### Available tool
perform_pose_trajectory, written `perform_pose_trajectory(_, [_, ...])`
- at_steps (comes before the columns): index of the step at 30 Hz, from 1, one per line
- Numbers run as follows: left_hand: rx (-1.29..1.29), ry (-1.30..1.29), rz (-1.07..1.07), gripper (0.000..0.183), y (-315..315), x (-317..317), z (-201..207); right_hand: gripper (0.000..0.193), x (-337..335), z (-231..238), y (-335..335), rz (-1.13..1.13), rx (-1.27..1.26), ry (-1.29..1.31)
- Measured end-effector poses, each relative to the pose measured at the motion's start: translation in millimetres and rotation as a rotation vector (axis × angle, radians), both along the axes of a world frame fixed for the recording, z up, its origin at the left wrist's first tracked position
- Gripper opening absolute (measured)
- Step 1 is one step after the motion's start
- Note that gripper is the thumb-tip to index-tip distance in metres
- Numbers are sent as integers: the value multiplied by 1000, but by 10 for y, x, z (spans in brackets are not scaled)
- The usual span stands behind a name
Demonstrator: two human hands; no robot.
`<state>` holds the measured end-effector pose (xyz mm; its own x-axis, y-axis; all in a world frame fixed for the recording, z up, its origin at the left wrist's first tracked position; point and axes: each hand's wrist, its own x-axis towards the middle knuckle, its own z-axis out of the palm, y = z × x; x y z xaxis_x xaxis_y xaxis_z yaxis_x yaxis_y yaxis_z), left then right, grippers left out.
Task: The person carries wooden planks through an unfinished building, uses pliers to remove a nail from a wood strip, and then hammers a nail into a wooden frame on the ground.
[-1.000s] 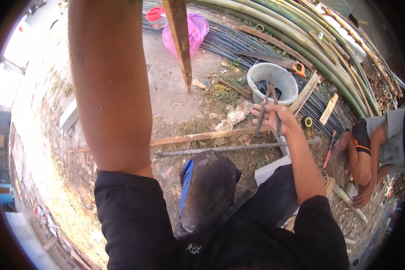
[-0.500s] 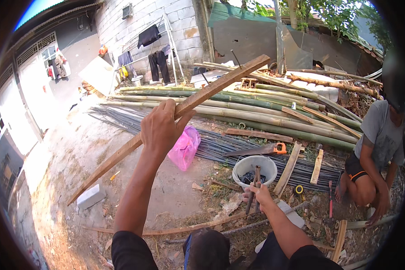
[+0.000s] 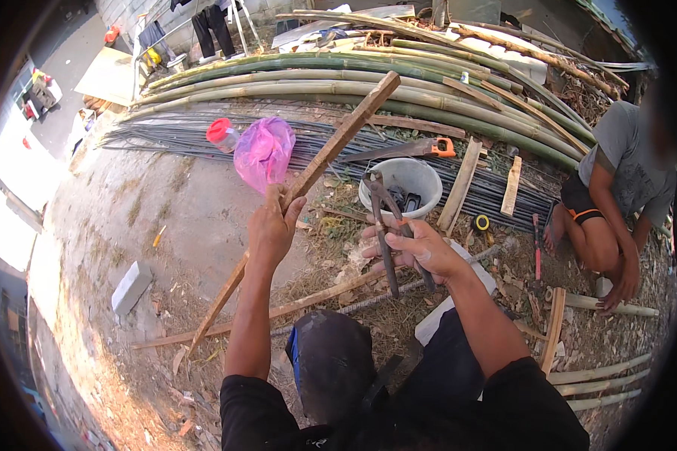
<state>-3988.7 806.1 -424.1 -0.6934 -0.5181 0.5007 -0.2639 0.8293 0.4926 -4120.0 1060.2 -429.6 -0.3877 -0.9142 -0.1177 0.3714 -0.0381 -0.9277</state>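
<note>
My left hand (image 3: pixel 272 229) is closed round a long, square wooden batten (image 3: pixel 338 150), which slants from upper right down to lower left. A pair of dark metal pincers (image 3: pixel 384 197) rests in my right hand (image 3: pixel 426 252), handles spread apart and jaws pointing up, away from me. Some fingers of that hand stick out past the handles. Just beyond the pincers stands a whitish bucket (image 3: pixel 429 174) with dark objects inside. The batten's upper end reaches over toward the bamboo poles, and a pink plastic bag (image 3: pixel 265 150) sits beyond my left hand.
Bamboo poles (image 3: pixel 293 89) and dark metal rods (image 3: pixel 158 135) lie across the far side. A handsaw (image 3: pixel 399 148), a tape measure (image 3: pixel 481 222) and a red-handled tool (image 3: pixel 536 248) are on the right. A person (image 3: pixel 617 195) squats there. A pale block (image 3: pixel 132 288) lies left.
My view has tilted downward. The batten has come lower and steeper in my left hand. The pincers have risen and turned, their handles now wider apart. A red-lidded container shows beside the pink bag.
</note>
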Motion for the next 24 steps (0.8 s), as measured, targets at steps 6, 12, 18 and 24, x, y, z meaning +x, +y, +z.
perform_pose_trajectory(6, [-3, -81, -85, 34, 146, 75, 75, 47, -6, 161, -66, 151, -32, -4])
perform_pose_trajectory(12, [-9, -35, -74, 31, 256, 186, 160, 56, -110, 340, -117, 341, -2, 38])
perform_pose_trajectory(18, [-6, -37, -112, 30, 234, 268, 231, 41, -85, 319, -126, 302, -13, -84])
perform_pose_trajectory(24, [-82, -139, 20, 27, 475, 285, 384, 27, 307, 360, -181, 195, 3, -102])
